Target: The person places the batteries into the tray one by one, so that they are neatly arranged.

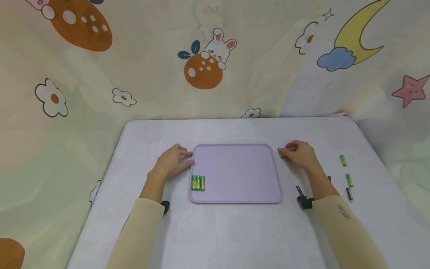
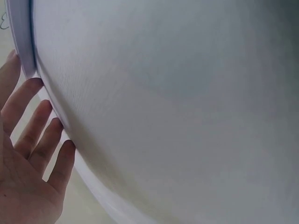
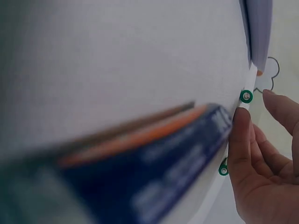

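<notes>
My left hand (image 1: 170, 160) is at the left edge of a light purple tray (image 1: 235, 200), thumb and fingertips at its rim, fingers spread. In the left wrist view, the fingers (image 2: 32, 133) are mostly straight. Three green batteries (image 1: 198, 183) lie side by side in the tray's lower left corner. Right of the tray, my right hand (image 1: 300, 153) reaches to a green battery (image 1: 279, 152) on the table. In the right wrist view, the index finger is close beside that battery (image 3: 246, 96), while the thumb stands apart from it. Whether the finger touches it is unclear.
Two more green batteries (image 1: 343, 160) and a dark one (image 1: 349, 195) lie at the far right. Another dark end (image 1: 329, 179) shows beside the right forearm. A dark slim object (image 1: 300, 191) lies by the black wrist camera (image 1: 305, 202). A blurred blue-and-orange battery (image 3: 154, 168) looms in the right wrist view.
</notes>
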`<state>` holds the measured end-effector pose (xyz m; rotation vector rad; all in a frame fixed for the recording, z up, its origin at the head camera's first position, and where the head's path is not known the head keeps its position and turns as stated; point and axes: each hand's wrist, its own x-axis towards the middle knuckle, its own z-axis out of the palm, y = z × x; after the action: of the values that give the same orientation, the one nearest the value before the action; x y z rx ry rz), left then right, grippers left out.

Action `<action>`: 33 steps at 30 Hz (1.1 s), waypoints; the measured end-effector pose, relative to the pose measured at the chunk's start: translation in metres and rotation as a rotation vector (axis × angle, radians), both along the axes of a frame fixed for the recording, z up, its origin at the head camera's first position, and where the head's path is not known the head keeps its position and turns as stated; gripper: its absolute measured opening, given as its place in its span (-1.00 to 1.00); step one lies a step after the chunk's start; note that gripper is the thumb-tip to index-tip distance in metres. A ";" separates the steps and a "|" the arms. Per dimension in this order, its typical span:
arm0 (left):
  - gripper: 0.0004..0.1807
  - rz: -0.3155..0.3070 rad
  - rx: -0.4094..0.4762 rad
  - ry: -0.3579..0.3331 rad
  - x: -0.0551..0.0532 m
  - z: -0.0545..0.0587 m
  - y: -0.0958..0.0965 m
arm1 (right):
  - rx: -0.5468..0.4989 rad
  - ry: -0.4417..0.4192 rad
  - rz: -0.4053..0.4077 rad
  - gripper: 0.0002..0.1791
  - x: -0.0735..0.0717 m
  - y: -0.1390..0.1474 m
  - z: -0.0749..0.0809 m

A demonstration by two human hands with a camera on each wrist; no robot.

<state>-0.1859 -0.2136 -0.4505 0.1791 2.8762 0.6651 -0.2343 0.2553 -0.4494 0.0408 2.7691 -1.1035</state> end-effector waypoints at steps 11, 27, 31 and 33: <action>-0.46 -0.003 -0.006 0.007 0.001 0.005 0.002 | 0.135 0.025 0.007 -0.53 -0.004 -0.009 -0.001; -0.46 -0.002 -0.002 0.017 0.001 0.000 0.000 | -0.031 -0.115 0.042 -0.55 0.008 -0.016 0.013; -0.46 -0.006 0.007 0.019 0.002 0.001 -0.001 | -0.199 -0.151 0.067 -0.56 0.009 -0.025 0.018; -0.46 -0.012 0.008 0.018 0.002 0.002 -0.002 | -0.258 -0.158 0.084 -0.57 0.009 -0.030 0.018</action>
<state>-0.1842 -0.2152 -0.4485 0.2042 2.8873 0.6763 -0.2251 0.2249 -0.4310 -0.0187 2.4492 -1.3612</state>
